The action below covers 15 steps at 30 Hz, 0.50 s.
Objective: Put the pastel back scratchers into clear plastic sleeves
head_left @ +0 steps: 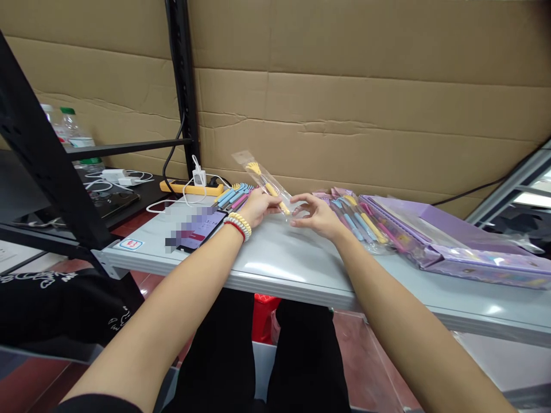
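Back scratcher [271, 189], yellow, in a clear plastic sleeve [241, 155], slants above the worktop [279, 258] near its back edge, handle end gripped by the left hand [257, 207]. The right hand [318, 217], spread in a loose curve, is at the sleeve's lower end; contact is unclear. A smartphone [204, 230] lies toward the worktop's front left corner.
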Each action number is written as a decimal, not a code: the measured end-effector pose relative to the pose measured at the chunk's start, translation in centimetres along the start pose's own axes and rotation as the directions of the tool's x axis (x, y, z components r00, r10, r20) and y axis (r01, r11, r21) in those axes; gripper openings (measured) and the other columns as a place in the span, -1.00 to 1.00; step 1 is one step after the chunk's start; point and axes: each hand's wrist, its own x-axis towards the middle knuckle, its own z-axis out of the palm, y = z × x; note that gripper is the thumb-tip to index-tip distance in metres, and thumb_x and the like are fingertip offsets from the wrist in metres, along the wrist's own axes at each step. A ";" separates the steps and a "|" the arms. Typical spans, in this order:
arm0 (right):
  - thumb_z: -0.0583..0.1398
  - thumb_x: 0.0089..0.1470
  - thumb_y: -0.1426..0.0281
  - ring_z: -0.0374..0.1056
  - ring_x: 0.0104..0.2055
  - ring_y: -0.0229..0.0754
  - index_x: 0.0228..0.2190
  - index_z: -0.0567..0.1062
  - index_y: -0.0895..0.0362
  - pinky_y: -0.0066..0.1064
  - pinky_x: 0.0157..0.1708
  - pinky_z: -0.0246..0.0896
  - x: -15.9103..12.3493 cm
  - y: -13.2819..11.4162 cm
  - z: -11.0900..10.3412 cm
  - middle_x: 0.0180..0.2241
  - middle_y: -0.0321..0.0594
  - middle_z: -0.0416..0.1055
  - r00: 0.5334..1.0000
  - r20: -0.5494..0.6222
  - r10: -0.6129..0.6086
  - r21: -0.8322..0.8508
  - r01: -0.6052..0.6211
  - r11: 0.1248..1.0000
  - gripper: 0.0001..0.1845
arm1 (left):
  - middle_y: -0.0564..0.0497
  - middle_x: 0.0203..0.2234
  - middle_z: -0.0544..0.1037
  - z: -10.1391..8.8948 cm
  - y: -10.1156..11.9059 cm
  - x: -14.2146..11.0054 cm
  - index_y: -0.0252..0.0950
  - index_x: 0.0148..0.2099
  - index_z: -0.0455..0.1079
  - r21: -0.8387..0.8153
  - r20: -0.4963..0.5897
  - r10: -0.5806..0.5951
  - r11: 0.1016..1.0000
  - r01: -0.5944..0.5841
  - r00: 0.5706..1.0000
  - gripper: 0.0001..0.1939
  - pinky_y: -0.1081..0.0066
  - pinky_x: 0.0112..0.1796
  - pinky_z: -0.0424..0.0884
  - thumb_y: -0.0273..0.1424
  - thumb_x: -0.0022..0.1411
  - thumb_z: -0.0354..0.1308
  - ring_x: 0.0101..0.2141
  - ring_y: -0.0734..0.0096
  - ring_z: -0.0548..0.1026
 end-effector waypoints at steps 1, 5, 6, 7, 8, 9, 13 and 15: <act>0.44 -0.44 0.25 0.35 -0.26 -0.18 -0.33 0.48 0.11 -0.29 -0.26 0.32 0.0 0.1 0.0 -0.13 -0.17 0.38 0.999 0.029 -0.028 -0.041 0.029 0.999 -0.48 | 0.03 -0.51 0.48 0.0 0.1 0.0 -0.37 -0.36 0.29 -0.018 -0.010 -0.017 1.000 0.017 1.000 -0.85 0.42 -0.35 0.42 -0.63 0.01 0.18 -0.47 0.51 0.46; 0.42 -0.35 0.25 0.33 -0.13 -0.10 -0.52 0.54 0.12 -0.20 -0.06 0.22 0.1 0.5 0.0 -0.15 -0.15 0.39 0.996 0.039 -0.074 -0.148 0.079 0.986 -0.71 | 0.00 -0.51 0.50 -0.1 0.5 -0.1 -0.38 -0.37 0.32 -0.065 -0.037 -0.049 0.997 0.046 0.998 -0.91 0.46 -0.40 0.39 -0.63 0.05 0.12 -0.50 0.51 0.46; 0.41 -0.33 0.25 0.33 -0.13 -0.09 -0.52 0.55 0.12 -0.21 -0.07 0.22 0.1 0.6 0.0 -0.16 -0.15 0.39 0.997 0.031 -0.074 -0.154 0.078 0.985 -0.73 | 0.00 -0.52 0.50 -0.1 0.5 -0.1 -0.38 -0.38 0.32 -0.073 -0.044 -0.054 0.996 0.051 0.998 -0.91 0.46 -0.41 0.39 -0.63 0.06 0.11 -0.51 0.51 0.46; 0.41 -0.32 0.25 0.33 -0.14 -0.10 -0.49 0.57 0.11 -0.22 -0.09 0.23 0.1 0.6 0.1 -0.16 -0.15 0.39 0.997 0.026 -0.075 -0.155 0.078 0.985 -0.73 | 0.00 -0.52 0.50 -0.1 0.5 -0.1 -0.38 -0.38 0.32 -0.078 -0.050 -0.062 0.995 0.058 0.997 -0.92 0.45 -0.42 0.39 -0.62 0.08 0.10 -0.52 0.50 0.46; 0.40 -0.30 0.26 0.33 -0.16 -0.11 -0.45 0.60 0.09 -0.23 -0.12 0.25 0.1 0.6 0.1 -0.16 -0.15 0.39 0.997 0.024 -0.077 -0.152 0.079 0.985 -0.72 | -0.01 -0.52 0.50 -0.2 0.5 -0.1 -0.37 -0.39 0.31 -0.081 -0.051 -0.072 0.994 0.068 0.996 -0.93 0.44 -0.43 0.40 -0.61 0.10 0.09 -0.53 0.49 0.47; 0.40 -0.29 0.27 0.34 -0.19 -0.14 -0.39 0.61 0.08 -0.25 -0.15 0.27 0.0 0.5 0.2 -0.15 -0.15 0.38 0.997 0.026 -0.079 -0.149 0.082 0.985 -0.70 | -0.03 -0.52 0.50 -0.2 0.5 -0.1 -0.37 -0.39 0.30 -0.084 -0.049 -0.084 0.993 0.080 0.995 -0.93 0.41 -0.43 0.41 -0.59 0.12 0.08 -0.53 0.46 0.47; 0.37 -0.21 0.27 0.34 -0.31 -0.22 -0.28 0.63 0.02 -0.29 -0.28 0.31 -0.1 0.5 0.3 -0.10 -0.15 0.35 0.995 0.054 -0.083 -0.155 0.091 0.984 -0.66 | -0.06 -0.52 0.51 -0.2 0.5 -0.1 -0.36 -0.39 0.28 -0.079 -0.038 -0.122 0.990 0.118 0.992 -0.92 0.35 -0.41 0.46 -0.54 0.16 0.09 -0.53 0.40 0.51; 0.36 -0.18 0.23 0.34 -0.27 -0.20 -0.28 0.63 0.00 -0.29 -0.28 0.32 -0.1 0.5 0.3 -0.10 -0.15 0.35 0.994 0.061 -0.092 -0.185 0.101 0.977 -0.68 | -0.05 -0.54 0.50 -0.2 0.5 -0.1 -0.36 -0.38 0.28 -0.073 -0.037 -0.119 0.991 0.116 0.992 -0.93 0.34 -0.40 0.47 -0.53 0.15 0.11 -0.53 0.38 0.51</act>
